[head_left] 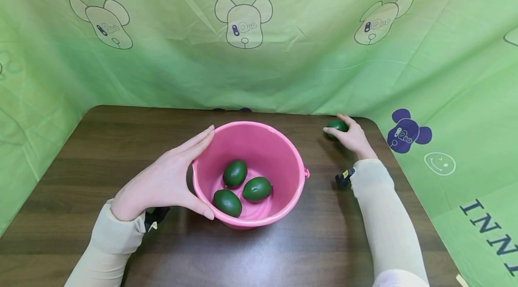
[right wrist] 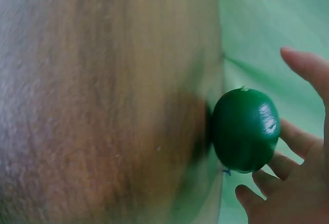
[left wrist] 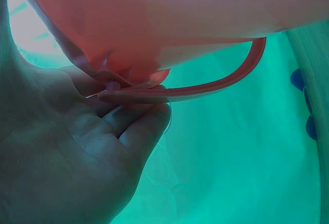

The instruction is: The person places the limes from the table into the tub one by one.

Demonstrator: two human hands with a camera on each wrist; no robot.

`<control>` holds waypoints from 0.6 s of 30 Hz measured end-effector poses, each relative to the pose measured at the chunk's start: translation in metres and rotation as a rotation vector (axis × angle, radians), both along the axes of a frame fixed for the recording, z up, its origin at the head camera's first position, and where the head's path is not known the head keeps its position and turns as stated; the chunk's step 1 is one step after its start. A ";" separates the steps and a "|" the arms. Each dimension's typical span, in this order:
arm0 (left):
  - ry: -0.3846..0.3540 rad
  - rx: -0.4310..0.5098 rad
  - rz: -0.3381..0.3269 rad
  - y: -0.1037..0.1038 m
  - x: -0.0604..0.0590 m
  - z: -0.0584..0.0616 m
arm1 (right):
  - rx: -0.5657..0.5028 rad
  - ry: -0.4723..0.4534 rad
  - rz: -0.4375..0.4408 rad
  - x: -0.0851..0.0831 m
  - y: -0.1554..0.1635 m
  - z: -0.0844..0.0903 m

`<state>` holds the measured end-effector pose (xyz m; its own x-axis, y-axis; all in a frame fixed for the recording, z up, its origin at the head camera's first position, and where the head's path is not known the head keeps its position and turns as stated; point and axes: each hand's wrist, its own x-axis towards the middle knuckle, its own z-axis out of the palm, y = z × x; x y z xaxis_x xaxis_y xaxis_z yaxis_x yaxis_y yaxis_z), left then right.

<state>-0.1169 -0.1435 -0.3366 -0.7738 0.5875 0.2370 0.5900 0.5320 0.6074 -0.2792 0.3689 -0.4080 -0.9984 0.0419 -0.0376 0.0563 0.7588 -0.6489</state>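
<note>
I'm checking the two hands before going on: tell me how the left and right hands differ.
The left hand lies against the pink bucket's side, fingers straight; the right hand has its fingers curled round a green avocado. The left is near the table's middle, the right at its far corner. Both wear cream sleeves.

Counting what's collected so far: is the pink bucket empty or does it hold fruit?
Not empty: the pink bucket stands upright with three green avocados inside.
</note>
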 end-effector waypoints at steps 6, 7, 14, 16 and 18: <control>-0.003 0.009 -0.004 0.000 0.000 -0.001 | 0.030 -0.008 0.015 -0.001 0.006 -0.009; -0.004 0.010 -0.005 0.000 0.000 -0.001 | 0.029 -0.005 0.018 -0.001 0.007 -0.011; 0.001 0.011 -0.002 0.000 0.000 -0.002 | 0.017 0.020 0.007 -0.001 0.006 -0.014; 0.003 0.011 -0.003 0.000 0.000 -0.002 | 0.017 0.020 0.001 -0.001 0.005 -0.013; 0.005 0.012 -0.004 0.000 0.000 -0.002 | 0.017 0.021 -0.002 0.000 0.004 -0.013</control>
<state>-0.1173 -0.1437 -0.3383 -0.7701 0.5878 0.2479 0.5953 0.5224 0.6105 -0.2796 0.3734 -0.4207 -0.9989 0.0447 -0.0161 0.0447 0.7696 -0.6369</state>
